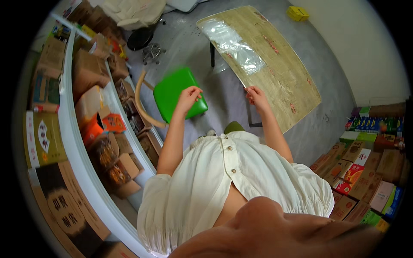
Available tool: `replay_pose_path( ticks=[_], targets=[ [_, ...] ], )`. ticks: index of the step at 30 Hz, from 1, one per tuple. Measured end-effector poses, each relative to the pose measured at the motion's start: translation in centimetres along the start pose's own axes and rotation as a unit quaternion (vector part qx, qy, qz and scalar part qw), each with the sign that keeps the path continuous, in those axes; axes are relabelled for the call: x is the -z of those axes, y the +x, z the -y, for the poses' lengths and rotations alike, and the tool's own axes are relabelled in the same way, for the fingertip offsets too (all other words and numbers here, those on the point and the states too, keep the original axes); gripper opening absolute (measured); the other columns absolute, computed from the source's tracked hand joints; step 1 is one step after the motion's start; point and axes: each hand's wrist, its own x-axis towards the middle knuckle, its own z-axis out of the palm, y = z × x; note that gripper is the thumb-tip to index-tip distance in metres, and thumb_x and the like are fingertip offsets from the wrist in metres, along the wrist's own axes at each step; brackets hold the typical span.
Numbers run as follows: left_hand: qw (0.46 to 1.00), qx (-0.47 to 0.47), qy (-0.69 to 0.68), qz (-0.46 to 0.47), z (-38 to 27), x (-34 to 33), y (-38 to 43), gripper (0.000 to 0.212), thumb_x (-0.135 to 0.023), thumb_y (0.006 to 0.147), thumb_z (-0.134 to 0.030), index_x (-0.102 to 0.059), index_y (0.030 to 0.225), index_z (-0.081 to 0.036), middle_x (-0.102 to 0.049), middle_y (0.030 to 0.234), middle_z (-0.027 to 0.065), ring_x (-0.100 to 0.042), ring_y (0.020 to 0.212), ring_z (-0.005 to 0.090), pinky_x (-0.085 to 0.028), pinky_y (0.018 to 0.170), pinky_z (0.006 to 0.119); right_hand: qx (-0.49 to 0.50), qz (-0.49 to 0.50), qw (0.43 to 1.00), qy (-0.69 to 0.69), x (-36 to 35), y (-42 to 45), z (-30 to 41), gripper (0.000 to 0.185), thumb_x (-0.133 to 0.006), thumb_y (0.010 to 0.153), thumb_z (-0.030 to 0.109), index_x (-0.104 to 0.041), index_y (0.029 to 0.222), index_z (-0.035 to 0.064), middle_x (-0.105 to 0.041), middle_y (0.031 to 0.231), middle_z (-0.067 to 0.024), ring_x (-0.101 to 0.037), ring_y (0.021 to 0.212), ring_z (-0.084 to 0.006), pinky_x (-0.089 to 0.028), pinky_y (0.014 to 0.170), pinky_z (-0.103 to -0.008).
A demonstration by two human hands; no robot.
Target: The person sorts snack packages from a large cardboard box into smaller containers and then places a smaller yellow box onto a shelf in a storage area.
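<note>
My left hand (191, 96) appears over the green seat of a chair (174, 92), its fingers curled in and its thumb against them. Nothing shows in that hand. My right hand (255, 96) is by the near edge of a wood-patterned table (290, 75), with thumb and fingertips pinched together. Whether it grips the edge or some small thing is hidden by the fingers. Clear plastic bags or sheets (235, 45) lie flat along the left side of the tabletop, beyond my right hand.
Left of me stands a white shelf (69, 142) with cardboard boxes (88, 69) and packaged goods. Stacked cartons (358, 167) line the right. Behind the green chair are a black round stool (140, 38) and a cream padded chair (134, 13). A yellow box (297, 13) sits on the floor by the wall.
</note>
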Motion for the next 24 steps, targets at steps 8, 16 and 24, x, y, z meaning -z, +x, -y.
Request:
replay_pose_path(
  ticks=[8, 16, 24],
  targets=[
    [0.996, 0.024, 0.024, 0.083, -0.9, -0.4, 11.7, 0.017, -0.053, 0.093, -0.017, -0.064, 0.092, -0.005, -0.059, 0.074, -0.0016, -0.049, 0.063, 0.0054, -0.040, 0.056, 0.020, -0.009, -0.072, 0.997, -0.040, 0.1, 9.6, 1.0, 0.016, -0.059, 0.090, 0.021, -0.062, 0.094, 0.0062, -0.058, 0.070, -0.0014, -0.046, 0.053, -0.0064, -0.036, 0.047, -0.0216],
    [0.988, 0.087, 0.057, 0.114, -1.5, -1.5, 24.2, 0.016, -0.053, 0.091, -0.015, -0.064, 0.091, -0.003, -0.060, 0.073, 0.0014, -0.052, 0.063, 0.0070, -0.044, 0.057, 0.021, -0.009, -0.353, 0.921, -0.166, 3.6, 24.9, -4.7, 0.037, -0.072, 0.074, 0.021, -0.059, 0.105, 0.0031, -0.062, 0.092, -0.0115, -0.059, 0.082, -0.0236, -0.047, 0.068, -0.0345],
    [0.978, 0.185, 0.031, 0.092, 0.0, -1.9, 32.6, 0.016, -0.054, 0.090, -0.016, -0.063, 0.091, -0.003, -0.061, 0.074, 0.0033, -0.053, 0.061, 0.0083, -0.044, 0.055, 0.022, -0.240, -0.525, 0.759, -0.301, 6.3, 28.9, -3.4, 0.082, -0.083, 0.058, 0.030, -0.042, 0.124, 0.0036, -0.053, 0.120, -0.0189, -0.054, 0.110, -0.0348, -0.044, 0.094, -0.0429]
  ],
)
